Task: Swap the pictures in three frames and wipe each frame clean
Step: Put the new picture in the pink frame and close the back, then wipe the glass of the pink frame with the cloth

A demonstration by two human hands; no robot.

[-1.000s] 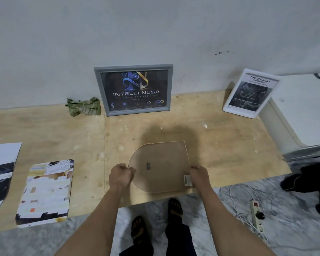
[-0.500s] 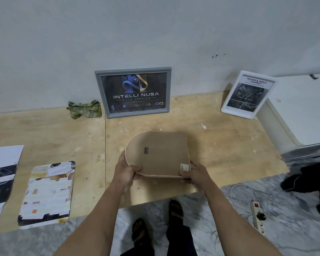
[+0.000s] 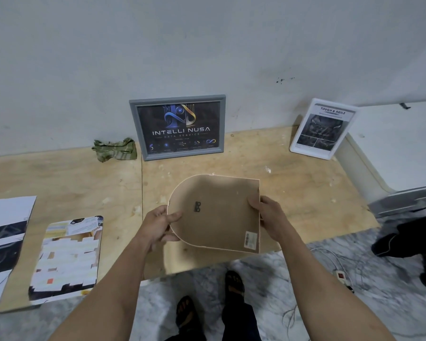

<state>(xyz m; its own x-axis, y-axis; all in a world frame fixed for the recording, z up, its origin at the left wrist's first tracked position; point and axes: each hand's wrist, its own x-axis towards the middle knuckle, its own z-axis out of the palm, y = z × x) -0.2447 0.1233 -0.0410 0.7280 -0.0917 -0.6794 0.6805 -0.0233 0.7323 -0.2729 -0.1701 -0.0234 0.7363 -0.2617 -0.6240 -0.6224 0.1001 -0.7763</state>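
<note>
I hold an arch-shaped frame (image 3: 219, 210) back side up above the plywood table (image 3: 305, 193); its brown backing shows a small metal hanger and a sticker. My left hand (image 3: 159, 226) grips its rounded left edge, thumb on top. My right hand (image 3: 268, 217) grips its straight right edge. A grey frame (image 3: 178, 127) with a dark "INTELLI NUSA" picture leans on the wall behind. A white frame (image 3: 322, 129) with a "TOUGH & AGILE" picture leans at the back right. A green cloth (image 3: 115, 149) lies crumpled left of the grey frame.
Two loose prints lie at the table's left: one with pale blocks (image 3: 67, 259), one dark and white (image 3: 3, 242) at the edge. A white cabinet (image 3: 399, 146) stands to the right. A power strip (image 3: 342, 278) with cables lies on the marble floor.
The arch-shaped frame has been lifted off the table near its front edge and now hangs tilted in both hands, higher and closer to the camera.
</note>
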